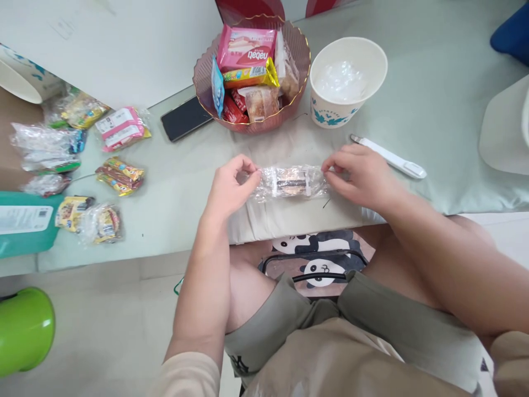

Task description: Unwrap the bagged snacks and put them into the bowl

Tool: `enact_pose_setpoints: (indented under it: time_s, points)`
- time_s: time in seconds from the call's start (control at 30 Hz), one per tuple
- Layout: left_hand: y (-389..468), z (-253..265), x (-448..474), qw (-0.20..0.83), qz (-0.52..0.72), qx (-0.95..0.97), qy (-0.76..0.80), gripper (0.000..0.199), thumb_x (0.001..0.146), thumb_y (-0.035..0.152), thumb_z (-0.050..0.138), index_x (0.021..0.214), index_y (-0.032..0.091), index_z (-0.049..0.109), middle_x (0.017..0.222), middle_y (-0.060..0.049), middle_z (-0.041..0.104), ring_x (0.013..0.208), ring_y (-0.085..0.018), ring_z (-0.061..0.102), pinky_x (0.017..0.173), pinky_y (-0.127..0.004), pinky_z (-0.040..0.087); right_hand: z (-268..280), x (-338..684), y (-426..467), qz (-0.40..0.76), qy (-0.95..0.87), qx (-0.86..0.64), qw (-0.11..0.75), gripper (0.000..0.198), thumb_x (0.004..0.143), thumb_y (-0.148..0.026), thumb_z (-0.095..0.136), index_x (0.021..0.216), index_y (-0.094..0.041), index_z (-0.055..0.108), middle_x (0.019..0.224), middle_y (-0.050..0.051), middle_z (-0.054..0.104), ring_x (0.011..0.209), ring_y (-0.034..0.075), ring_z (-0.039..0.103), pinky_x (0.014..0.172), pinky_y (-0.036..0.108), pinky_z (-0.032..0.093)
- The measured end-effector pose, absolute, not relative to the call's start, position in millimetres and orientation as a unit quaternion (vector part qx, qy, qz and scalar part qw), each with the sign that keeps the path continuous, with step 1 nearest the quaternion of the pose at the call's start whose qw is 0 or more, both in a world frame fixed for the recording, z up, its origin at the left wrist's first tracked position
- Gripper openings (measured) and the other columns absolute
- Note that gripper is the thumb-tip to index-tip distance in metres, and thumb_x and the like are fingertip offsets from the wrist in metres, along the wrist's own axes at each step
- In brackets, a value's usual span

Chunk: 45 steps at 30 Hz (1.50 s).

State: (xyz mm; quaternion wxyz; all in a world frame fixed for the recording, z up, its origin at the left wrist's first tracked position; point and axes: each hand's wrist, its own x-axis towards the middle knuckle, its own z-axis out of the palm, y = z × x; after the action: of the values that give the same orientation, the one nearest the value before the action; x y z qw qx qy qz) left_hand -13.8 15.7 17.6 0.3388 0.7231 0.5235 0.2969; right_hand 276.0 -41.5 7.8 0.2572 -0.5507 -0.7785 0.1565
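A snack in a small wrapper (291, 182) lies inside a clear crinkled plastic bag (317, 182) near the front edge of the table. My left hand (233, 184) pinches the bag's left end between thumb and fingers. At the opposite end, my right hand (359, 173) grips the plastic the same way, so the bag is stretched flat between both hands. Just beyond my right hand rests a white utility knife (390, 157). Behind the bag stand a ridged pink bowl (202, 77) of packaged snacks and a paper cup (333, 113) with clear plastic in it.
A black phone (185, 118) lies left of the bowl. Several bagged snacks, including a pink pack (123, 129) and a brown-yellow pack (120, 175), sit on the left near a green container (25, 242). A white container (506, 127) stands at right; a green bin (27, 331) is on the floor.
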Motion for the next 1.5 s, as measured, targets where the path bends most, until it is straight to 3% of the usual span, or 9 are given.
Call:
enact_pose_setpoints:
  time_s: [0.1,0.27,0.6,0.83,0.97,1.2,1.33,1.43,1.5]
  points:
    - [12,19,-13,0.391,0.282,0.71,0.513,0.012,0.08,0.03,0.068,0.084,0.022,0.06,0.082,0.0,0.07,0.074,-0.015,0.061,0.073,-0.029,0.048,11,275,-41,0.153,-0.778,-0.552,0.258,0.015,0.09,-0.025,0.055,0.091,-0.026,0.07,0.081,0.007,0.067,0.08,0.026,0.066,0.077,0.044,0.052]
    - [13,20,-14,0.372,0.233,0.724,0.532,0.03,0.077,0.035,0.071,0.104,0.022,0.07,0.074,0.003,0.06,0.068,-0.014,0.054,0.07,-0.029,0.046,20,273,-45,0.117,-0.752,-0.578,0.296,0.017,0.091,-0.023,0.053,0.099,-0.028,0.067,0.113,0.011,0.072,0.104,0.032,0.068,0.087,0.049,0.052]
    - [15,20,-13,0.233,0.369,0.76,0.481,0.017,0.088,0.037,0.07,0.076,0.025,0.071,0.086,-0.003,0.067,0.084,-0.019,0.062,0.084,-0.036,0.052,26,269,-53,0.034,-0.736,-0.581,0.346,0.01,0.09,-0.019,0.051,0.091,-0.027,0.057,0.109,0.008,0.08,0.126,0.037,0.067,0.109,0.062,0.04]
    - [-13,36,-19,0.221,0.425,0.759,0.441,0.032,0.098,0.049,0.056,0.077,0.026,0.065,0.08,-0.004,0.073,0.079,-0.02,0.068,0.081,-0.039,0.055,28,274,-67,-0.031,-0.8,-0.412,0.436,0.025,0.081,-0.007,0.054,0.092,-0.029,0.056,0.07,-0.002,0.07,0.064,0.021,0.067,0.076,0.041,0.054]
    - [-34,47,-30,0.203,0.35,0.808,0.428,0.025,0.09,0.035,0.061,0.067,0.025,0.062,0.056,0.003,0.063,0.053,-0.014,0.055,0.071,-0.036,0.05,26,279,-81,0.057,-0.85,-0.39,0.348,0.017,0.087,-0.014,0.052,0.092,-0.027,0.062,0.052,-0.006,0.053,0.045,0.014,0.047,0.051,0.031,0.04]
    - [-54,68,-48,0.3,0.084,0.841,0.442,0.046,0.089,0.031,0.056,0.044,0.02,0.046,0.042,0.006,0.034,0.045,-0.008,0.032,0.057,-0.029,0.036,28,278,-87,0.233,-0.855,-0.462,0.028,0.041,0.099,-0.033,0.039,0.112,-0.022,0.076,0.053,0.0,0.057,0.047,0.014,0.043,0.054,0.029,0.025]
    - [-55,69,-43,0.273,0.012,0.796,0.54,0.027,0.088,0.039,0.064,0.068,0.021,0.071,0.047,0.007,0.033,0.047,-0.01,0.032,0.056,-0.029,0.035,41,270,-80,0.239,-0.794,-0.557,-0.058,0.048,0.096,-0.037,0.037,0.12,-0.02,0.076,0.059,0.005,0.062,0.054,0.018,0.049,0.057,0.03,0.028]
    - [-49,59,-35,0.171,0.105,0.807,0.556,0.03,0.08,0.039,0.078,0.103,0.02,0.077,0.083,-0.003,0.065,0.079,-0.018,0.061,0.082,-0.035,0.052,46,266,-78,0.223,-0.762,-0.603,-0.076,0.049,0.096,-0.038,0.035,0.111,-0.02,0.077,0.069,0.008,0.07,0.06,0.021,0.056,0.059,0.032,0.031]
    - [-43,50,-30,0.15,0.128,0.827,0.527,0.055,0.073,0.035,0.086,0.124,0.021,0.073,0.127,-0.012,0.064,0.119,-0.03,0.06,0.104,-0.044,0.051,46,265,-78,0.208,-0.743,-0.631,-0.073,0.052,0.096,-0.04,0.036,0.127,-0.019,0.073,0.073,0.009,0.073,0.064,0.025,0.06,0.059,0.033,0.032]
